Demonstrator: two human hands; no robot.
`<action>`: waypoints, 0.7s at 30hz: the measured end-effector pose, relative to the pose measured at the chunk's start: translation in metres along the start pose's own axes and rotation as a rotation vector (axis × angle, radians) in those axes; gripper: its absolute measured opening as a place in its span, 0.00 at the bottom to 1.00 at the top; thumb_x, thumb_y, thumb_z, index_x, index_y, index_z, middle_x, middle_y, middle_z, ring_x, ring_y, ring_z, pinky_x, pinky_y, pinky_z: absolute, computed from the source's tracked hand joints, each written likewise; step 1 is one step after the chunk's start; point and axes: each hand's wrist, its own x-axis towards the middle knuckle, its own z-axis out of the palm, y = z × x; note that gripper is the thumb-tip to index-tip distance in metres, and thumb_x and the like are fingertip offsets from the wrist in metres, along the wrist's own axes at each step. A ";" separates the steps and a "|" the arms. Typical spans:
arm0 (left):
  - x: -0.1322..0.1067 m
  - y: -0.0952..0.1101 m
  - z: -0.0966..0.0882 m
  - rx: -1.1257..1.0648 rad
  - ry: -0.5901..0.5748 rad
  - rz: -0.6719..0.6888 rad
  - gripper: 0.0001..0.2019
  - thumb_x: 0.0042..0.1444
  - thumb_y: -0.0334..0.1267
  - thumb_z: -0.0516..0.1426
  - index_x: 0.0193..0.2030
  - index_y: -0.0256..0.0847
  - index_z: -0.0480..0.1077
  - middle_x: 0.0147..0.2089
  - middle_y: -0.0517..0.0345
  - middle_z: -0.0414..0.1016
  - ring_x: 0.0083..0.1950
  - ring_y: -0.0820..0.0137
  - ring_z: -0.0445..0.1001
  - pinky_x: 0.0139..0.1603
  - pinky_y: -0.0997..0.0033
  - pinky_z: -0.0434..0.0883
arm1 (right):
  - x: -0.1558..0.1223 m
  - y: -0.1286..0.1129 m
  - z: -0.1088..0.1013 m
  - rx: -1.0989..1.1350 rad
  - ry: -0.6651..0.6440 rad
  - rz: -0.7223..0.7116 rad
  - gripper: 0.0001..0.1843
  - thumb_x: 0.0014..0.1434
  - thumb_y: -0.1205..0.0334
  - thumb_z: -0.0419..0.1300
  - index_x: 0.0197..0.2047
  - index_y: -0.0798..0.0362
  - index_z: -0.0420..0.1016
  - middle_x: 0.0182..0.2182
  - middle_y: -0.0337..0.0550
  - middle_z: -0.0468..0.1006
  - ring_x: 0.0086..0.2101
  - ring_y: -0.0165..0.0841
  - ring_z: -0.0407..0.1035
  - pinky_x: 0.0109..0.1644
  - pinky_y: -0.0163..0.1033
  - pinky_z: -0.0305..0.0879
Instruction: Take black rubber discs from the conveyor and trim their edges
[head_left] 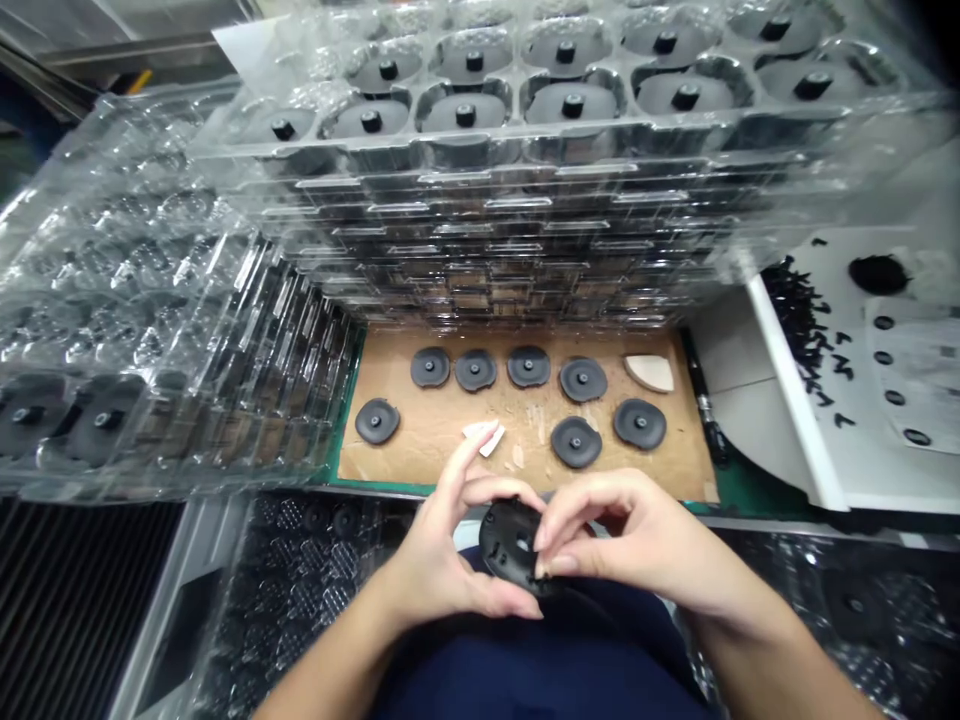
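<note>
My left hand (pixel 450 550) and my right hand (pixel 630 540) meet over my lap, both closed around one round black plastic disc (pixel 510 540) with a hole in its middle. The left thumb and fingers cup its left edge; the right fingertips pinch its right edge. In front of them, several more black discs (pixel 529 366) lie flat on a brown board (pixel 450 425), in a back row and a shorter front row. Small white scraps (pixel 486 436) sit on the board near my left index finger.
A tall stack of clear blister trays (pixel 525 200) holding black discs stands behind the board. More clear trays (pixel 135 320) slope at the left. A white tray (pixel 810 400) with small black parts sits at the right. A beige wedge (pixel 649 372) lies on the board.
</note>
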 end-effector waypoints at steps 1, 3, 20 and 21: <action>0.001 0.001 0.000 0.015 -0.023 0.006 0.54 0.38 0.45 0.68 0.68 0.50 0.40 0.46 0.52 0.77 0.48 0.60 0.72 0.60 0.55 0.57 | -0.001 -0.001 -0.002 -0.033 -0.010 -0.012 0.06 0.47 0.68 0.69 0.31 0.50 0.80 0.26 0.34 0.82 0.28 0.25 0.75 0.35 0.28 0.69; 0.004 0.005 0.001 0.046 -0.064 -0.004 0.53 0.39 0.45 0.68 0.68 0.52 0.41 0.46 0.53 0.77 0.47 0.61 0.72 0.60 0.55 0.56 | -0.002 -0.003 -0.005 -0.079 -0.027 -0.022 0.06 0.47 0.67 0.69 0.32 0.51 0.81 0.27 0.35 0.82 0.28 0.26 0.75 0.35 0.29 0.70; 0.014 0.009 0.013 0.054 -0.032 0.064 0.53 0.34 0.33 0.70 0.66 0.53 0.49 0.47 0.53 0.78 0.48 0.62 0.74 0.56 0.64 0.63 | -0.017 0.011 -0.011 0.080 0.058 -0.030 0.05 0.47 0.65 0.69 0.30 0.52 0.79 0.27 0.37 0.81 0.29 0.29 0.76 0.35 0.32 0.71; 0.014 0.008 0.013 0.052 -0.018 0.075 0.52 0.34 0.32 0.70 0.66 0.53 0.50 0.48 0.53 0.77 0.49 0.62 0.73 0.56 0.64 0.63 | -0.019 0.013 -0.012 0.047 0.090 -0.072 0.05 0.47 0.64 0.69 0.30 0.52 0.79 0.26 0.38 0.81 0.28 0.28 0.75 0.33 0.31 0.70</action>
